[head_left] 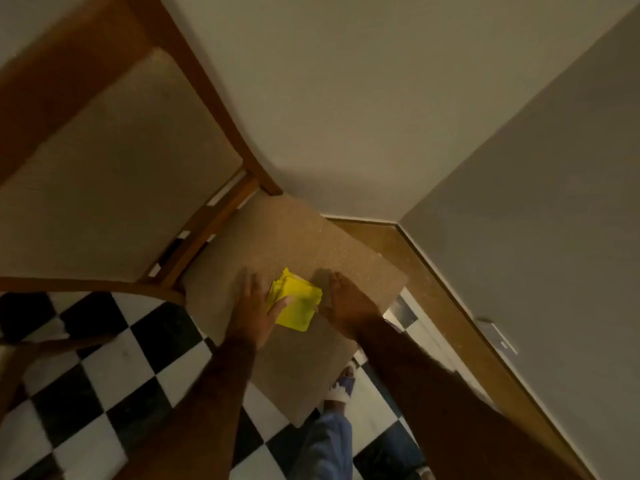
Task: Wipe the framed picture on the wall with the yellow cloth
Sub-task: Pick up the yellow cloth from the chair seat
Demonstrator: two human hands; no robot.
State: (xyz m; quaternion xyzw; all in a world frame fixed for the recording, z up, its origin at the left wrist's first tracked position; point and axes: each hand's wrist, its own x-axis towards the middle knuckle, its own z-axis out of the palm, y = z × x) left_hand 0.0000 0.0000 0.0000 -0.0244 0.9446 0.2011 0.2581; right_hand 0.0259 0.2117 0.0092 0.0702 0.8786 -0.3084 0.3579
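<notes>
A folded yellow cloth (296, 303) lies on the beige seat (284, 244) of a wooden chair. My left hand (254, 306) rests flat on the seat at the cloth's left side, its thumb lying over the cloth's edge. My right hand (344, 303) sits palm down on the seat just right of the cloth, touching its right edge. Neither hand has lifted the cloth. No framed picture shows in the head view.
The chair's padded backrest (114, 168) with its wooden frame rises at the left. Plain walls (381, 98) meet in a corner behind the chair, with a wooden skirting (450, 306). Black and white checkered floor (104, 375) lies below, and my sandalled foot (341, 386) stands by the seat.
</notes>
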